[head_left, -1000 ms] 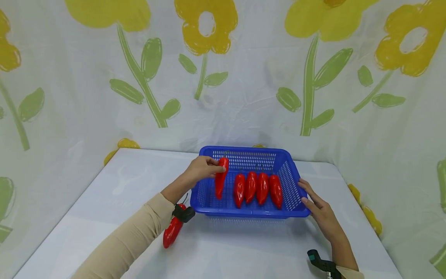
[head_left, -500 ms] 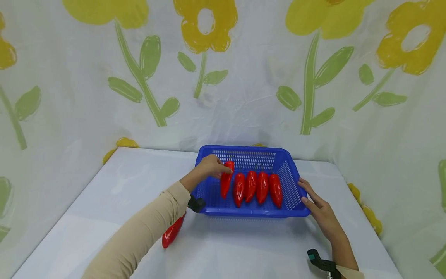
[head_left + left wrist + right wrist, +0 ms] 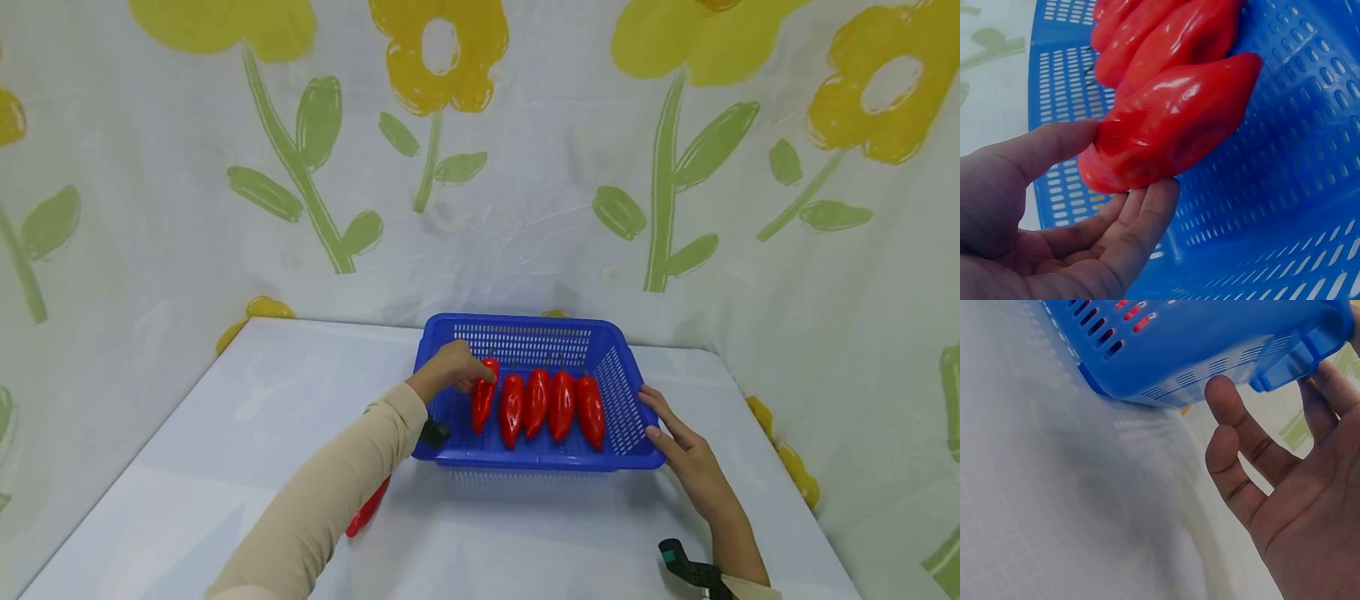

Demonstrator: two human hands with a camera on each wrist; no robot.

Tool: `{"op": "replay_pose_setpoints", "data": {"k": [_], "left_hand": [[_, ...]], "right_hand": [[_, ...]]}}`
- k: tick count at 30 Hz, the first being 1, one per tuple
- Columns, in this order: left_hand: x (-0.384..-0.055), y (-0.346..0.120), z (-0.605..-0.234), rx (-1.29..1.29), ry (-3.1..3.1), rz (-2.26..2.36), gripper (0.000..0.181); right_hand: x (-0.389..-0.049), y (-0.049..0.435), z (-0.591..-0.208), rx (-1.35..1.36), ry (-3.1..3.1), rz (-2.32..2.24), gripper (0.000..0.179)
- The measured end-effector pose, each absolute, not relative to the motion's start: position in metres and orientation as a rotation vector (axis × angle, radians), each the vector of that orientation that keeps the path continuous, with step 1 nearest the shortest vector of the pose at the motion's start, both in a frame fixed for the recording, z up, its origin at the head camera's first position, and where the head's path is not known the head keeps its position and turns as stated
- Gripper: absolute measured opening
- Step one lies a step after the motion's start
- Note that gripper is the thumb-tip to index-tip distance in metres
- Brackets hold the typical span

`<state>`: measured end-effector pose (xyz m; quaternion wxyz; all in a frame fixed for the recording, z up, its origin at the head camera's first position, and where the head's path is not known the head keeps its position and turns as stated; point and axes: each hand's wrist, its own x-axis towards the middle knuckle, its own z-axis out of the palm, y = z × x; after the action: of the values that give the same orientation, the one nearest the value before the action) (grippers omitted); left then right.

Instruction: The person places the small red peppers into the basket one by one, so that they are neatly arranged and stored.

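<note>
My left hand (image 3: 454, 367) reaches over the left part of a blue plastic basket (image 3: 525, 461) and pinches a glossy red chili pepper (image 3: 482, 412) near its stem end. The left wrist view shows the thumb on one side of this pepper (image 3: 1175, 119) and the fingertips against its other side. It lies tip toward me, beside a row of several similar peppers (image 3: 562, 407) in the basket. At the right side, my right hand (image 3: 697, 471) holds the basket rim. Seen from the right wrist, some fingers reach under the rim, while two other fingers (image 3: 1225, 447) stay apart from it.
Another red pepper (image 3: 367, 510) lies on the white table (image 3: 525, 542), left of the basket and partly hidden by my left sleeve (image 3: 330, 492). Behind the table hangs a flower-printed curtain (image 3: 525, 208). Wrist cameras (image 3: 684, 567) are strapped to my arms.
My left hand has moved right and then lower into the basket, bringing the pepper beside the row. The left sleeve covers more of the pepper on the table. My right hand stays put.
</note>
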<state>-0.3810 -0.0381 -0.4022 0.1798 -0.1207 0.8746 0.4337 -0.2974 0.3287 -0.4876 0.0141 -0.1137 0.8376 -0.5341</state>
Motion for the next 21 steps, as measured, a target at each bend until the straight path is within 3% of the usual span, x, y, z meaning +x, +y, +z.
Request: {"op": "replay_pose_setpoints", "data": {"k": [17,21], "left_hand": [[-0.388,-0.034,-0.415,-0.423,2.303,1.405,0.067],[-0.386,-0.032,-0.414,-0.454,2.274,1.397,0.055]], "right_hand": [[-0.299,0.329,-0.489,-0.359,2.623,-1.661,0.053],[-0.299,0.33,-0.489,-0.36,2.629,-1.656,0.053]]}}
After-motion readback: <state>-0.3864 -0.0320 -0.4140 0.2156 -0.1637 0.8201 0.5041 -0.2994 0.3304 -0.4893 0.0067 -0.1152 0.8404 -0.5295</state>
